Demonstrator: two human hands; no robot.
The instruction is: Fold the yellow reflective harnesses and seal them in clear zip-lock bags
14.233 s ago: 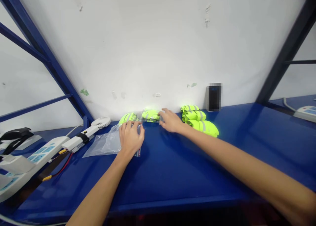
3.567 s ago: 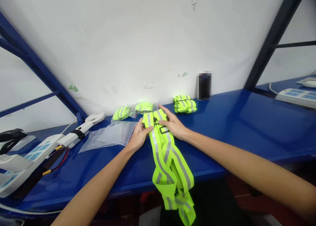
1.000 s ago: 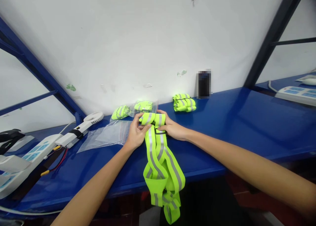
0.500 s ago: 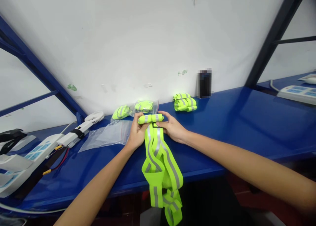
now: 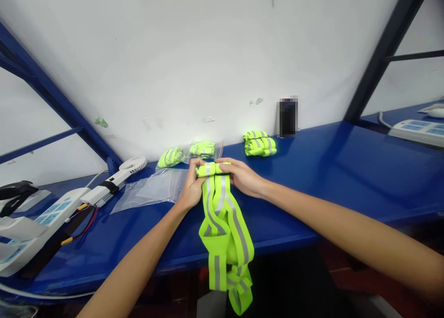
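Observation:
A neon yellow reflective strap [image 5: 215, 244] with grey stripes is partly rolled at its top, and its loose loops hang over the front edge of the blue table. My left hand [image 5: 193, 183] grips the left end of the roll. Closed on the right end is my right hand [image 5: 244, 177], its thumb lying across the front of the roll. Behind my hands lie a bundled strap [image 5: 169, 157] and another bundle in a clear bag [image 5: 203, 149]. A third folded bundle [image 5: 259, 143] sits farther right, against the wall.
Left of my hands a flat clear plastic bag [image 5: 149, 188] lies on the blue table [image 5: 312, 179]. Beyond it are a white handheld fan [image 5: 133, 164], a power strip [image 5: 57, 211] and wires with yellow connectors [image 5: 81, 225]. A blurred dark object [image 5: 287, 118] leans on the wall.
My right thumb has moved up onto the front of the roll, and the right fingers have shifted over its top. The hanging loops have swung slightly left.

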